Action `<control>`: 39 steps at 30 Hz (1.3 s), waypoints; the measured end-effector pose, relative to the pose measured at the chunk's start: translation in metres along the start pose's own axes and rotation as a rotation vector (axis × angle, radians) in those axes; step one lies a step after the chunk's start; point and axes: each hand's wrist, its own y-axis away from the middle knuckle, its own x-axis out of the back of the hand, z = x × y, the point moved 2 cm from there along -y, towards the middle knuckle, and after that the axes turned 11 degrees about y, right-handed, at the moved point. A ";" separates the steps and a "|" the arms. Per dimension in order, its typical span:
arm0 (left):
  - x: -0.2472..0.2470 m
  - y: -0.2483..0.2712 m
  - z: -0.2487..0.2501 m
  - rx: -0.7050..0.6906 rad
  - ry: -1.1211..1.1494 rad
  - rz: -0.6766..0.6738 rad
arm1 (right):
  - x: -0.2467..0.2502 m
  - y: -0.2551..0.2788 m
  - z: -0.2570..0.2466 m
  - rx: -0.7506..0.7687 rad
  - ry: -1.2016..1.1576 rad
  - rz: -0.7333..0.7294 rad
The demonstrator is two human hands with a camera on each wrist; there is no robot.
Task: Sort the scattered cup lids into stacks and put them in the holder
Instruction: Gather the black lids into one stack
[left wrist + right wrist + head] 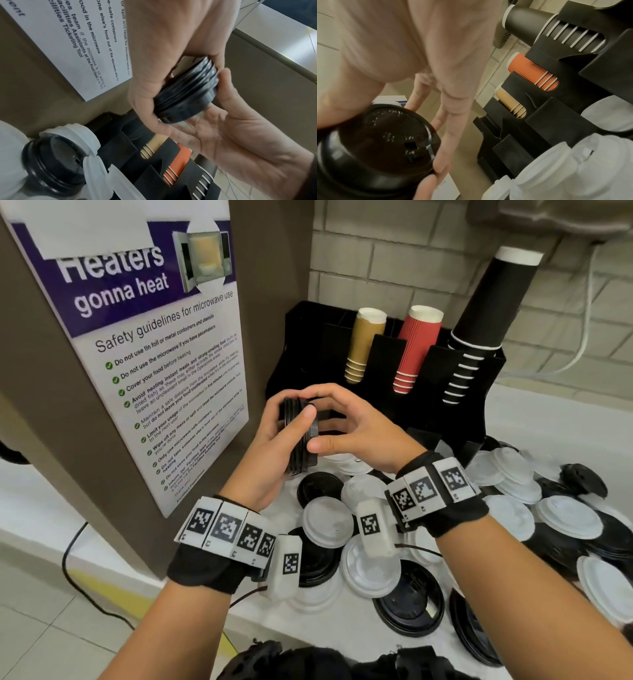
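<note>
While both hands grip it, one stack of black lids (301, 436) hangs on edge before the holder (383, 405); left hand (270, 453) curls behind it, right hand (346, 422) pinches its front. Three cup stacks stand in the holder: one tan (363, 344), one red (416, 347), one black (486, 302). Loose lids (445, 525), too many to count, litter the counter (342, 628).

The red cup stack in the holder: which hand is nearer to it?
Right. The right hand is just below and left of the red cup stack, its fingers on the stack of black lids. The left hand grips those lids from farther left.
</note>
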 end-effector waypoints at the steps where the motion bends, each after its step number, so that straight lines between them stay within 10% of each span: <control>1: -0.001 0.000 0.000 -0.004 -0.002 0.005 | 0.000 0.000 0.001 0.012 0.014 0.023; 11: 0.002 -0.001 -0.002 -0.058 -0.017 0.067 | -0.003 0.002 0.005 0.025 0.069 -0.011; 17: 0.020 -0.004 0.010 -0.160 -0.013 0.201 | -0.022 0.006 0.024 -0.157 0.950 -0.644; 21: 0.022 -0.004 0.010 -0.172 -0.032 0.197 | -0.043 0.008 0.035 -0.137 1.261 -0.811; 30: 0.026 -0.002 0.019 -0.186 -0.019 0.208 | -0.033 -0.022 0.009 -0.043 1.243 -0.412; 39: 0.026 -0.003 0.024 -0.181 -0.032 0.228 | -0.089 0.010 0.010 -0.028 1.207 -0.978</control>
